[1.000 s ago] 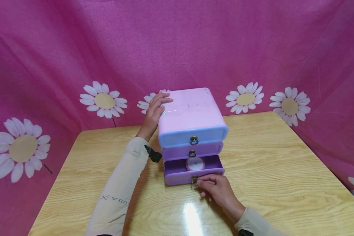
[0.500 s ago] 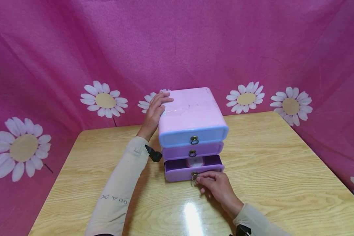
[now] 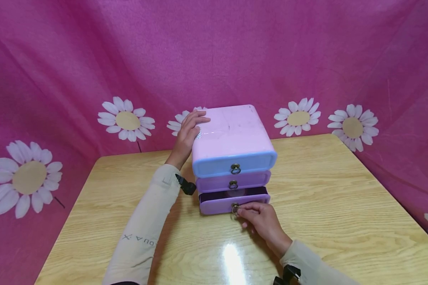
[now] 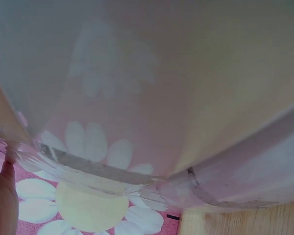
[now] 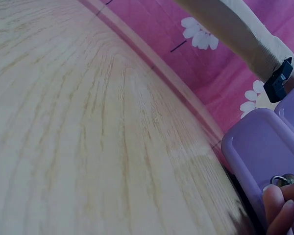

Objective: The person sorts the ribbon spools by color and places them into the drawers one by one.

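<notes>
A small chest of drawers point(image 3: 232, 130) with a pink top stands on the table, a blue drawer above two purple ones. My left hand point(image 3: 186, 138) rests on its top left edge, fingers extended over the top. The bottom drawer point(image 3: 214, 207) is pulled partway out, and a round pale thing point(image 3: 236, 192) shows dimly inside. My right hand point(image 3: 265, 225) pinches that drawer's brass ring pull point(image 3: 235, 209) between thumb and finger. In the right wrist view, the fingertips point(image 5: 273, 198) meet the ring against the purple front. The chest's side fills most of the left wrist view.
The wooden table point(image 3: 328, 198) extends on both sides of the chest. Behind it hangs a pink cloth point(image 3: 214, 51) printed with white daisies. The upper blue drawer point(image 3: 251, 161) and middle purple drawer point(image 3: 251, 181) are closed, each with a ring pull.
The bottom drawer has slid inward along with my right hand, and the round thing inside is now mostly covered. My left hand has stayed on the chest.
</notes>
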A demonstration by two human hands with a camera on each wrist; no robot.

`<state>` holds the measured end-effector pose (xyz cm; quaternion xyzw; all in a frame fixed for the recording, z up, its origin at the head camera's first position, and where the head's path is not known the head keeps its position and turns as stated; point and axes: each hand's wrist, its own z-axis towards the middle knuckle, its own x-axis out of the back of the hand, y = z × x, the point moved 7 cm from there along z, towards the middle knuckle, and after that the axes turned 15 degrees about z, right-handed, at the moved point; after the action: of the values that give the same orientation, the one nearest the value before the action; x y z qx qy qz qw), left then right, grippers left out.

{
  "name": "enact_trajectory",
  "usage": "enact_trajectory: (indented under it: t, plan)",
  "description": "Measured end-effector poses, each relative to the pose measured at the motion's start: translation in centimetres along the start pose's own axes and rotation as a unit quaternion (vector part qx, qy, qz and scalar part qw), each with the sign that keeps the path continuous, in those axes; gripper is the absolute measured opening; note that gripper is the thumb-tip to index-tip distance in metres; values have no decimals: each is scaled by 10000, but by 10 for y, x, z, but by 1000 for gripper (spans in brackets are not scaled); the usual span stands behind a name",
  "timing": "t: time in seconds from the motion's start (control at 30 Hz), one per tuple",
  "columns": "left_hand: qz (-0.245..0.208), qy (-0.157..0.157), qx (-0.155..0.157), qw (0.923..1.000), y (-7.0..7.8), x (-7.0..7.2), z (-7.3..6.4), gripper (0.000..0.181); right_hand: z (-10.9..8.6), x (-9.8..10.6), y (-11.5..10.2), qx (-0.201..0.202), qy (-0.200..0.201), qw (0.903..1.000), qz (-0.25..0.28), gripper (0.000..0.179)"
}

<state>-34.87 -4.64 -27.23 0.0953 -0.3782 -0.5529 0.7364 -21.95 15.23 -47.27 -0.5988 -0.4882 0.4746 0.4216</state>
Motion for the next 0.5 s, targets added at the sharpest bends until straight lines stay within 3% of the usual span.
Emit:
enact_trajectory:
  t: [0.5]
  plan:
    - [-7, -39, 107, 9999, -3, 2, 1, 33, 8, -6, -6, 249, 18, 9996, -121, 14]
